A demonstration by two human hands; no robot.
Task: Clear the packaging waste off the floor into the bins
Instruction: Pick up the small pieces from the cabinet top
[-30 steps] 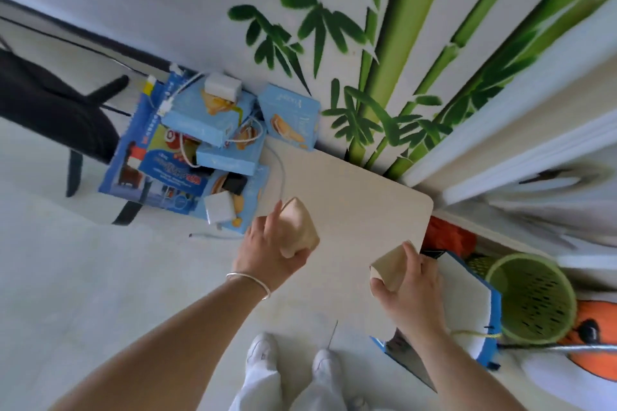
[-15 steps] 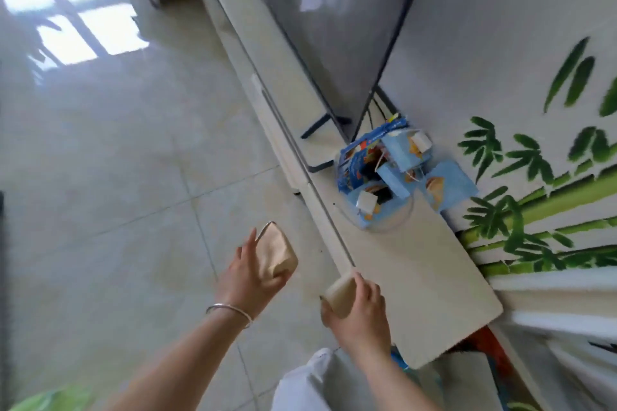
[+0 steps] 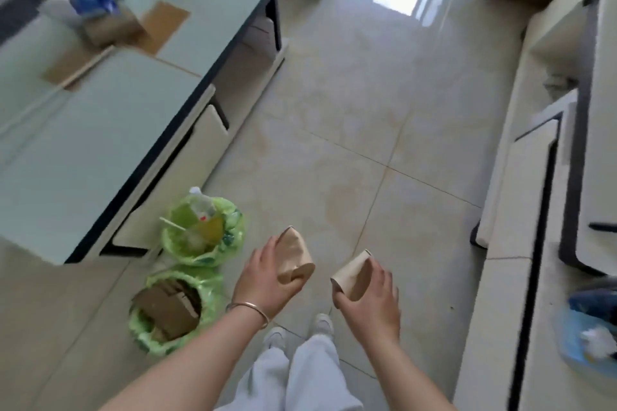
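The person stands on a pale tiled floor (image 3: 350,117), both arms held out in front. The left hand (image 3: 263,280) grips a brown paper cup (image 3: 295,257), fingers wrapped round its side, the cup tilted with its open end toward the right. A thin bracelet (image 3: 248,309) circles that wrist. The right hand (image 3: 370,297) grips a paler paper cup (image 3: 352,275), also tilted, held from behind by thumb and fingers. The 2 cups are near each other but apart, above the floor in front of the white shoes (image 3: 300,330).

To the left of the left hand stand 2 bins lined with green bags. The nearer bin (image 3: 173,310) holds brown cardboard pieces. The farther bin (image 3: 202,233), just beyond it, holds a plastic bottle and other mixed rubbish. Both stand on the floor close beside a low table (image 3: 100,143) with a pale green top, which carries blurred items and cardboard sheets. A long pale cabinet (image 3: 534,177) runs along the right side.
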